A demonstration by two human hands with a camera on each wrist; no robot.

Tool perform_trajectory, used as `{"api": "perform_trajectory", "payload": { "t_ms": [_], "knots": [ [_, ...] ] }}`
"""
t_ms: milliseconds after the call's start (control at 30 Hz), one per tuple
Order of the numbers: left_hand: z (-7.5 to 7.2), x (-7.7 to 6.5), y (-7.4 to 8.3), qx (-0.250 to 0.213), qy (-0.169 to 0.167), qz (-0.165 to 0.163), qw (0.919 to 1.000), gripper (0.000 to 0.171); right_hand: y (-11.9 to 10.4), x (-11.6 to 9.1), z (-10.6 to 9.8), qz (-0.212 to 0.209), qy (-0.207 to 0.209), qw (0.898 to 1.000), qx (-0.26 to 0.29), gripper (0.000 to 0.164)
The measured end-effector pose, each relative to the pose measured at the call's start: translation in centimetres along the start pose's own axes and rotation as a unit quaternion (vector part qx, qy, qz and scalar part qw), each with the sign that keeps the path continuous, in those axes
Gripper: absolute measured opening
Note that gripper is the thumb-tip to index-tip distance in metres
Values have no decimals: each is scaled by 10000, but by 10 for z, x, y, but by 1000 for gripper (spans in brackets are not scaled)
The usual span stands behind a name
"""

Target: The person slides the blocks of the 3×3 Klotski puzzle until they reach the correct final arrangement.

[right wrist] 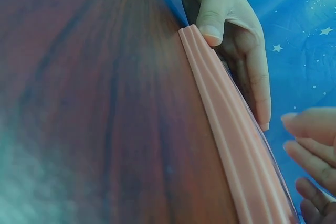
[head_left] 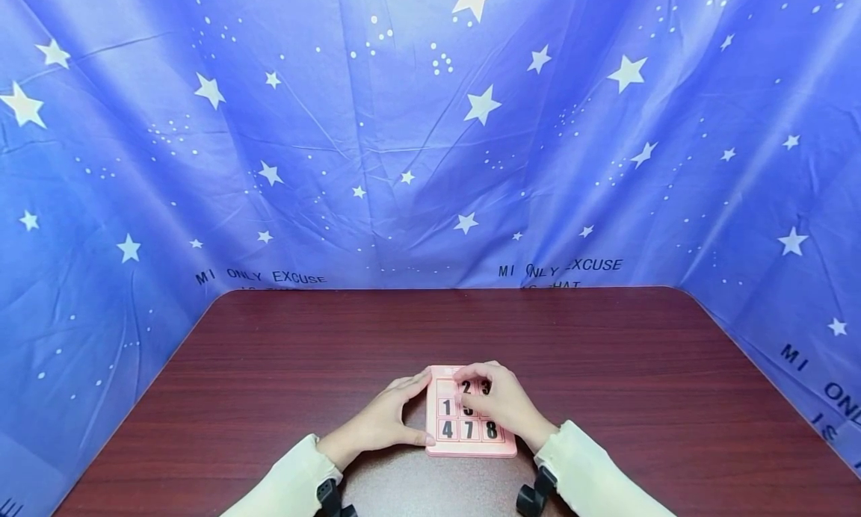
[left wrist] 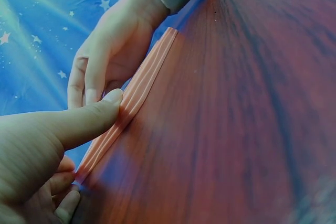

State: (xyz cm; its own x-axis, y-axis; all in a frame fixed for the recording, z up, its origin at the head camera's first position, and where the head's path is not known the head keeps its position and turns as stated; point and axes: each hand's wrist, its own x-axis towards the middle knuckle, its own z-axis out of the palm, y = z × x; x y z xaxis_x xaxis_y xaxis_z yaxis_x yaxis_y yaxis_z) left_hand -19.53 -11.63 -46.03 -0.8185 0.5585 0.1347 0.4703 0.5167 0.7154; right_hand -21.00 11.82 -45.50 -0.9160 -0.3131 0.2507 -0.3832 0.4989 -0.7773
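A pink number slide puzzle [head_left: 471, 448] lies flat on the table before me, with black digits on its square tiles. The top row shows a blank slot at the left, then 2 and 3; 1 and a partly covered 5 sit in the middle row; 4, 7 and 8 fill the bottom row. My left hand [head_left: 378, 420] holds the puzzle's left side, thumb at the lower corner and fingers at the upper one. Over the upper right part hovers my right hand [head_left: 501, 401], its thumb and fingers apart, hiding the middle row's right end.
The dark red wooden table [head_left: 303, 338] stretches out around the puzzle. A blue cloth with white stars [head_left: 403, 128] hangs behind it and along both sides. Black wrist cameras [head_left: 536, 491] are strapped over the pale sleeves [head_left: 599, 468].
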Motion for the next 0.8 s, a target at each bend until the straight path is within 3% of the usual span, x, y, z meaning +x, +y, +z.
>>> {"api": "perform_trajectory", "payload": {
  "t_ms": [167,533,800],
  "knots": [
    [0,0,0,46,-11,9,10000,98,1,-2,-1,-448,-283,9986,-44,25],
    [0,0,1,43,0,48,10000,97,2,-3,-2,-615,-731,9952,-228,30],
    [-1,-1,1,56,-2,24,10000,97,0,-3,-3,-677,-785,9943,-264,29]
  ]
}}
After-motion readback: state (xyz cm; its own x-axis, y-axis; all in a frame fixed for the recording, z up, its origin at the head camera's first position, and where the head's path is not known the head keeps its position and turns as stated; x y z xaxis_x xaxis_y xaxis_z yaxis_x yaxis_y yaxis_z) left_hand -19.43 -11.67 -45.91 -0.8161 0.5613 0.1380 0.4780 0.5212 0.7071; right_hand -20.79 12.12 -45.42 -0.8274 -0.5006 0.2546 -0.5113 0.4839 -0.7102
